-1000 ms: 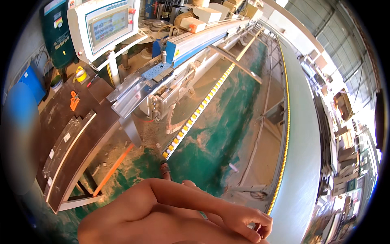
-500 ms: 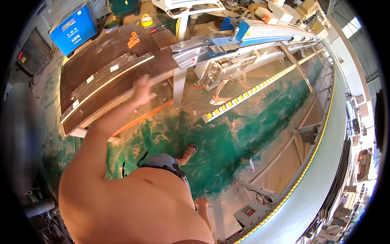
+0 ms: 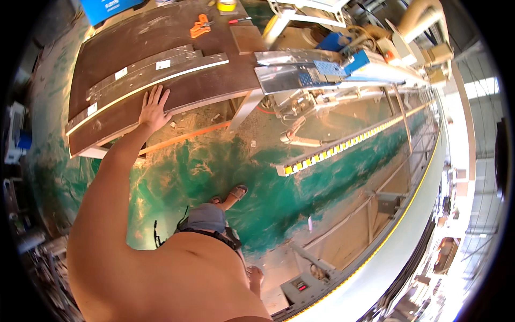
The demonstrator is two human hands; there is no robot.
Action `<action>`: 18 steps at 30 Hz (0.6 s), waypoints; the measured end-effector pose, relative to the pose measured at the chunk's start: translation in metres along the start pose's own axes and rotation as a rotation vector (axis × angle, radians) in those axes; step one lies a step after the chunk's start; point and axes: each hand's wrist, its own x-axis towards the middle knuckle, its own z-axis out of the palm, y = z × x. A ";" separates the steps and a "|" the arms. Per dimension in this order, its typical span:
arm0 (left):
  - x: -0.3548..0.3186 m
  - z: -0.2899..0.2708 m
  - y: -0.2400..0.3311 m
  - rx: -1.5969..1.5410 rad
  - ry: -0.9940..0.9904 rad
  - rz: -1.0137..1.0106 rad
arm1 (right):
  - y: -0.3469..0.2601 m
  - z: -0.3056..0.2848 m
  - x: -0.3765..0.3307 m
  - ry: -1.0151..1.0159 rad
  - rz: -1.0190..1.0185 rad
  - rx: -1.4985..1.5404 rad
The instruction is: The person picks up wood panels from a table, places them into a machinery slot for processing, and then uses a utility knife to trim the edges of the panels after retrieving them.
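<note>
A: We have the left hand (image 3: pixel 153 110) flat and spread, fingers splayed, palm down near the front edge of the dark brown surface (image 3: pixel 107 48). It grips nothing.

B: That edge curves with the lens. Below it we see an orange strip (image 3: pixel 188 137) under the lip, then open green floor (image 3: pixel 300 198) running right, with room to step.

A: Just beyond the fingertips lies the long pale board (image 3: pixel 155 72), a light strip along its front edge and small white labels on top. It lies lengthwise on the surface, with a darker panel close behind it. The hand is just beside it; we cannot tell if the fingertips touch.

B: The right hand (image 3: pixel 256 276) hangs low by the hip, near the grey machine base. We cannot tell whether it is curled or loose.

A: At the far end of the surface we spot an orange tool (image 3: pixel 199 27) and a yellow tape roll (image 3: pixel 227 5), well apart from the hand.

B: To the right the long machine (image 3: pixel 343 70) with its yellow-marked rail (image 3: pixel 343 147) closes off that side.

A: Compared with half a second ago, the hand was in the air short of the surface; now it rests on it. A second ago we faced the machine, both arms low in view.
</note>
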 end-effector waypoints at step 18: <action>0.019 0.032 -0.024 -0.270 0.495 -0.506 | -0.068 0.061 0.032 -0.220 -0.080 -0.268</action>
